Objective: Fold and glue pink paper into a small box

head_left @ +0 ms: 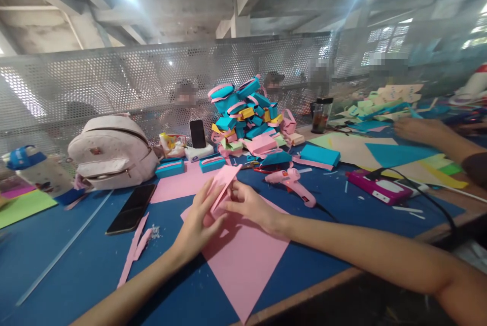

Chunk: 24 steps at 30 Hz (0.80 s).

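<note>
Between my two hands is a folded piece of pink paper [225, 180], tilted up above the table. My left hand [198, 222] grips it from the left, fingers along its outer face and thumb underneath. On the other side my right hand [253, 207] pinches its right edge with thumb and fingers. Below both hands lies a large pink sheet [247, 270], one corner pointing toward me at the table's front edge. A pink glue gun [291, 184] rests on its side just beyond my right hand. Scissors, partly hidden, lie behind it.
A heap of blue, pink and yellow paper boxes [247, 118] stands at the back. To the left are a black phone [131, 209], pink paper scraps [135, 250] and a backpack [112, 148]. On the right are a purple power strip [378, 187] with a cable and another person's hand [420, 133].
</note>
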{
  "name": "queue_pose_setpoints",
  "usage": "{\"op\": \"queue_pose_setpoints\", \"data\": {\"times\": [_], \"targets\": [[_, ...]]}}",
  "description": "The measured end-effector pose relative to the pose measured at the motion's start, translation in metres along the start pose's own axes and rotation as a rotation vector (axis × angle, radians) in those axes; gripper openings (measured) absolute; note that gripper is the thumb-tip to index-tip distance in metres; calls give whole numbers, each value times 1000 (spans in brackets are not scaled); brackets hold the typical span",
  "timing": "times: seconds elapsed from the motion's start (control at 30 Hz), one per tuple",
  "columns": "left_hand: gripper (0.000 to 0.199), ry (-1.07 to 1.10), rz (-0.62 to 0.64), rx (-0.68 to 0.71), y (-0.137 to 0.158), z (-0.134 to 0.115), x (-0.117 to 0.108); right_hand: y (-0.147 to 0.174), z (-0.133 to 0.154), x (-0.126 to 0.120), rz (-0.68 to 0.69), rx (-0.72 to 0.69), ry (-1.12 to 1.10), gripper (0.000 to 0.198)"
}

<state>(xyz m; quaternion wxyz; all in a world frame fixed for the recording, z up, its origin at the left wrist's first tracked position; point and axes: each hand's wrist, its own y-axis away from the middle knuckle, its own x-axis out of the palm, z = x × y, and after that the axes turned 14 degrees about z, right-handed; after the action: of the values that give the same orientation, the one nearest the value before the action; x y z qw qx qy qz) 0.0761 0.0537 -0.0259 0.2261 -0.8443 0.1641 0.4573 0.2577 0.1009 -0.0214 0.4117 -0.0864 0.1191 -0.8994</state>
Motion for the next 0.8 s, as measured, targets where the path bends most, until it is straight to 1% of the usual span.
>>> {"op": "queue_pose_setpoints", "data": {"times": [0.13,0.27,0.33,0.47,0.57,0.63,0.7,0.8], "targets": [[56,95,13,-17,-1,1,-3,4,2,-2,0,-67,103,27],[52,165,40,-58,0,2,-6,6,4,-2,56,-83,118,19],[52,160,47,-51,0,3,-6,6,4,-2,34,-103,129,19],[52,112,62,-13,-1,6,-5,5,3,-2,-65,-153,168,20],[50,103,59,0,-2,6,-6,5,3,-3,-86,-175,217,18],[48,101,54,-3,-2,6,-7,6,4,-4,-67,-200,301,21],[46,98,46,-10,-2,6,-9,7,5,-7,-30,-229,435,25],[46,93,24,-5,-1,7,-8,8,7,-12,-9,-278,607,14]]}}
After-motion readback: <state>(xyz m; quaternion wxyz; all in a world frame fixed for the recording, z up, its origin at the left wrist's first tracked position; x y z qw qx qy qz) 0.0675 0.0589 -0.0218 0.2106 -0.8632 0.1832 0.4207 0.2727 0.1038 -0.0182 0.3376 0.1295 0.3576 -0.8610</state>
